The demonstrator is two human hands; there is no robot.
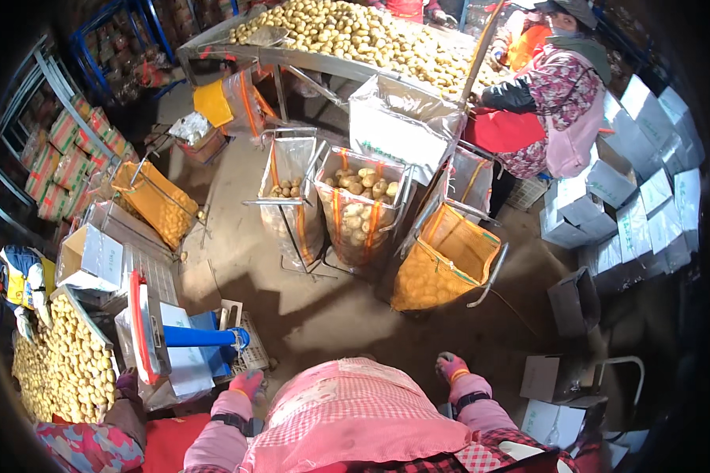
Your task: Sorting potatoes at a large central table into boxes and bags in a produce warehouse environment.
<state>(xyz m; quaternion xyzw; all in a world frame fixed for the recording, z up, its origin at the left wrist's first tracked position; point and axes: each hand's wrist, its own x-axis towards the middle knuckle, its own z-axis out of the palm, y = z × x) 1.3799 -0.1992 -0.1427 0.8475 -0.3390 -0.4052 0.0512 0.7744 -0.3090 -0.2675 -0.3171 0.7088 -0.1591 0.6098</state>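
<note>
My left hand point(248, 384), in a pink glove, hangs low beside a pale plastic crate point(252, 347) and a white box point(183, 355) by a scale with a blue post point(197, 337). How its fingers lie is too small to make out. On the other side of my pink checked apron point(355, 402), my right hand point(451, 366) wears a pink and grey glove. Its fingers look loosely curled, and I see nothing in them. An orange mesh bag of potatoes point(438, 268) stands on a metal frame ahead of it.
Two clear bags point(359, 213) with potatoes stand ahead beside a lined white box point(398, 118). A sorting table point(205, 51) heaped with potatoes is at the back, a worker point(560, 94) at its right. Boxes point(647, 213) stack at right. Another potato pile point(67, 363) lies at left.
</note>
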